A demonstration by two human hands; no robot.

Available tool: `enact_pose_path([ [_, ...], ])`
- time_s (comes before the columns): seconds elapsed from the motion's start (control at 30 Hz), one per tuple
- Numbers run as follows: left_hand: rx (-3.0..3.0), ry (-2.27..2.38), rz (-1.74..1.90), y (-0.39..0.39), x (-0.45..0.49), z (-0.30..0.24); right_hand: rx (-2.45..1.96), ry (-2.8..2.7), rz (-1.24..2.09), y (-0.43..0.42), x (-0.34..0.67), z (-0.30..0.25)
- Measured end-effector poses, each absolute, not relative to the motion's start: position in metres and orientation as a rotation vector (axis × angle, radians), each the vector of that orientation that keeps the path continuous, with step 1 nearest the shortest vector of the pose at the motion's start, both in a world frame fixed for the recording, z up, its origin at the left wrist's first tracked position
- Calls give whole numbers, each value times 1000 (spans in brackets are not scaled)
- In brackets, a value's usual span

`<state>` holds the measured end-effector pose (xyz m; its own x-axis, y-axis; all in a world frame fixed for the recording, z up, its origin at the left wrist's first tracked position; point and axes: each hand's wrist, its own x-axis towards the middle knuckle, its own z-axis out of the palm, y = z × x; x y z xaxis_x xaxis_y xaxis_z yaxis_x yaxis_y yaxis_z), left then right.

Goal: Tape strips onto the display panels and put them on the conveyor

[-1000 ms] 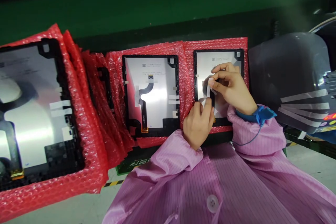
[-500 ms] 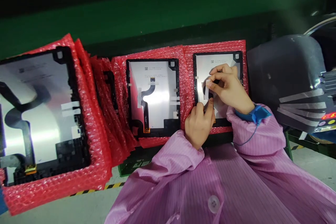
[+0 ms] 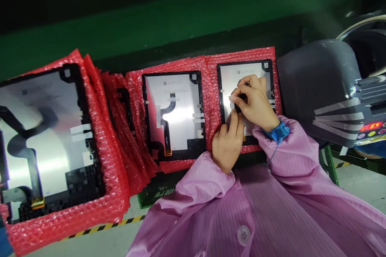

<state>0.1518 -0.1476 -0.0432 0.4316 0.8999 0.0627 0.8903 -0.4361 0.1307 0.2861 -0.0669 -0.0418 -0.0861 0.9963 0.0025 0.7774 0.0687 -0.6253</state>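
Note:
At the right, a tablet screen panel (image 3: 230, 74) lies face down in its black frame on a red bubble-wrap bag. Over it, my right hand (image 3: 256, 102) pinches a small strip of white tape (image 3: 232, 105) between thumb and index finger, against the panel's back. My left hand (image 3: 226, 144) rests on the lower part of the same panel, index and middle fingers stretched toward the tape, the others bent. Both hands cover most of the black flex cable. A blue wrist strap (image 3: 276, 131) circles my right wrist.
A second panel (image 3: 187, 128) with white tape on its cable lies to the left. Beyond it are piled red bubble-wrap bags (image 3: 132, 152) and a larger-looking panel (image 3: 54, 140). A dark tape dispenser (image 3: 319, 88) with several tape strips stands at the right.
The tape strip has come down onto the panel, now mostly hidden by the fingers. My left fingertips have straightened up toward it. The view has shifted slightly.

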Motion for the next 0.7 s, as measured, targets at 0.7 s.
enact_pose_path([
  [0.7, 2590, 1701, -70, -116, 177, -25, -1850, -600, -280, -277, 422, 28],
])
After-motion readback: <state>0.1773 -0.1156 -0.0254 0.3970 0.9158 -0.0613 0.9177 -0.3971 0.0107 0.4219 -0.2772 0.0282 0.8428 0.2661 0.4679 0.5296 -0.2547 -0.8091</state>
